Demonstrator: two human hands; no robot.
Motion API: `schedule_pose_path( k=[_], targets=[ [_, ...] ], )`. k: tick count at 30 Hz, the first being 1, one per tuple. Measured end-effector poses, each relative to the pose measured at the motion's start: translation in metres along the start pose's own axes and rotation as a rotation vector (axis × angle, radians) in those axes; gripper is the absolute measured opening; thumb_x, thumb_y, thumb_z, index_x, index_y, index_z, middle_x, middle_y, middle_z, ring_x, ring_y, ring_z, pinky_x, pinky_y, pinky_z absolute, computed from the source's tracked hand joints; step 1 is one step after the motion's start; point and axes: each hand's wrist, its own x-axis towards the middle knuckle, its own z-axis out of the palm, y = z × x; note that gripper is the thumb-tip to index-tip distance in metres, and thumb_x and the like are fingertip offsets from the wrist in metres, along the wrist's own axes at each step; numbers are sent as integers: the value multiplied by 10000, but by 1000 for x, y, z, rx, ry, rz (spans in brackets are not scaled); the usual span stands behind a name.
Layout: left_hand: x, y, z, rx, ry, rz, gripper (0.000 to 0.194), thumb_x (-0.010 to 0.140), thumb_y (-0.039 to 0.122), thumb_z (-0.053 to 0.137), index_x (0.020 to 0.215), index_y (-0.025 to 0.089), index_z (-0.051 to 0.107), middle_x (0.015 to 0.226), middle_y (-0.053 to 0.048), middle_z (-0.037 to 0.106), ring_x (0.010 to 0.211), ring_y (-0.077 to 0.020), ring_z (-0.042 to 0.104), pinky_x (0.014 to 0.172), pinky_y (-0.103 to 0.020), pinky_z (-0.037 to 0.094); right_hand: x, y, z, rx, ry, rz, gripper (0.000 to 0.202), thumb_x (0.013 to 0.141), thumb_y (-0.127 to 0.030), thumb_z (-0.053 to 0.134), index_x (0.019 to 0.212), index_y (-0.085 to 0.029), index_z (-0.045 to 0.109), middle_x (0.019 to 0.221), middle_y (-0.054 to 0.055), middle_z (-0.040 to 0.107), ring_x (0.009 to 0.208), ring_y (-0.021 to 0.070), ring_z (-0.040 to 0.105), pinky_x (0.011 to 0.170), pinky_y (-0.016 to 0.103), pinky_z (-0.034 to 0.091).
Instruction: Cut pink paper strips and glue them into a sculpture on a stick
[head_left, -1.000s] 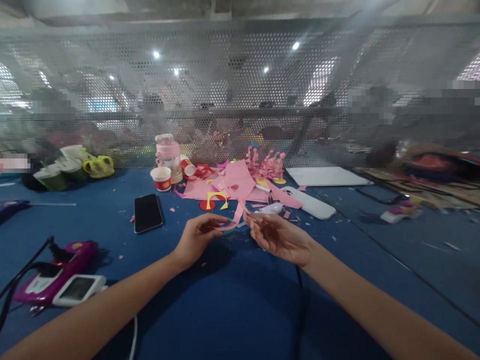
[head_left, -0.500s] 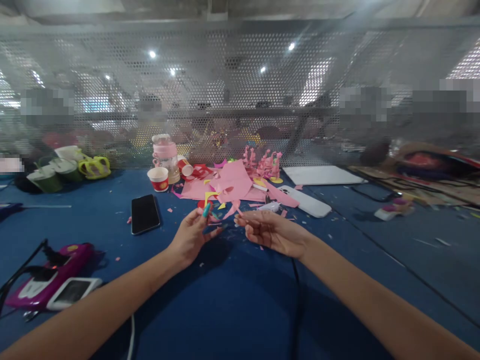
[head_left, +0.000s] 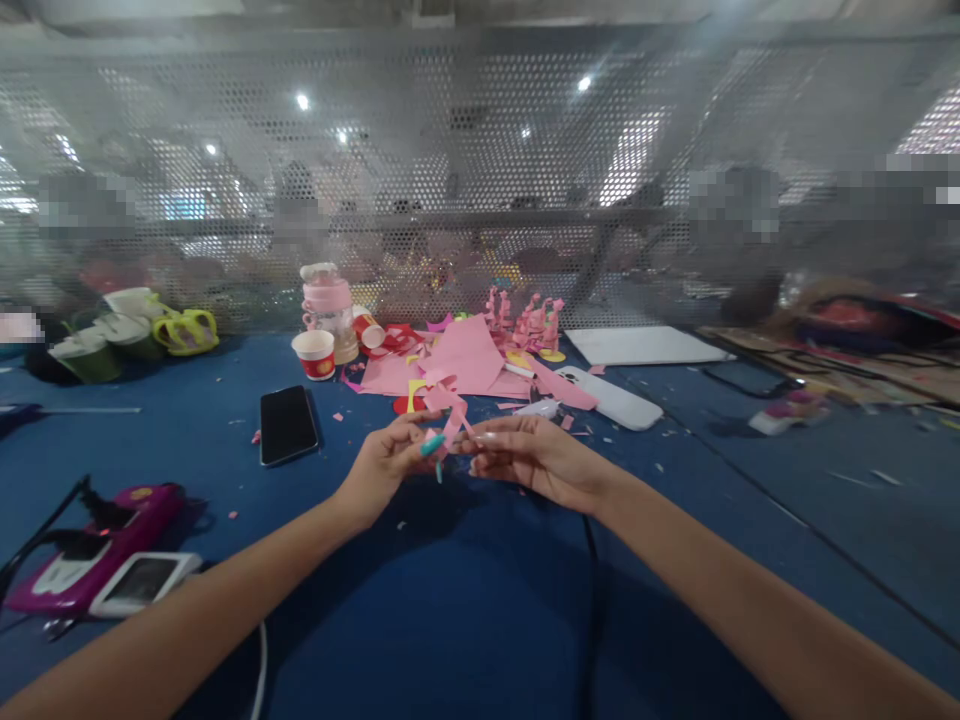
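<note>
Between my two hands is a curled pink paper strip (head_left: 453, 418), raised above the blue table. My left hand (head_left: 386, 462), with teal nails, pinches its left side between thumb and fingers. My right hand (head_left: 536, 458) grips the strip's right end at the fingertips. Just behind them lies a heap of pink paper sheets (head_left: 469, 355), with a yellow paper scrap (head_left: 415, 393) and a red paper disc (head_left: 403, 405) at its near edge. Small pink paper figures (head_left: 536, 322) stand on yellow discs behind the heap. A white glue tube (head_left: 538, 409) rests by my right fingers.
A black phone (head_left: 288, 425) and paper cup (head_left: 315, 355) lie left, beside a pink-lidded bottle (head_left: 328, 310). Nearer is a purple power strip (head_left: 135, 530) with cables. A white phone (head_left: 619, 400) and white board (head_left: 645, 346) lie right. A perforated metal screen (head_left: 465, 180) borders the back.
My left hand has moved right, closer to my right hand, and its fingers have closed on the pink strip. The strip now stands higher and more curled between both hands.
</note>
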Motion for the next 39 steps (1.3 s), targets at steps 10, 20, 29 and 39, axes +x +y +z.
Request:
schedule_pose_path(
  k=[10,20,29,39],
  targets=[
    [3,8,-3,507,32,108,148,552,209,663,427,181,589,679,-23,581,900,-221,509,869,-371,332,-1,2,-3,-178,-82,-11,188,623,-185,703,800,-126,678,749,63,702,623,144,662,678,288,526],
    [3,2,-4,505,64,111,171,544,230,681,394,223,599,529,-12,573,945,-248,474,890,-386,304,0,7,-2,-235,-77,-38,206,616,-193,700,809,-127,671,704,46,700,610,132,659,640,249,525],
    [3,2,-5,504,39,196,154,584,258,679,448,209,627,627,-21,630,789,-192,535,810,-335,363,-2,5,2,-326,-36,-69,187,612,-190,696,792,-143,684,731,35,700,588,124,653,634,247,516],
    [4,3,-5,440,52,126,159,552,265,708,447,180,623,605,-24,617,721,-164,565,743,-296,401,-2,6,1,-341,-79,-99,187,616,-192,696,799,-155,690,758,40,702,603,122,646,648,263,513]
  ],
)
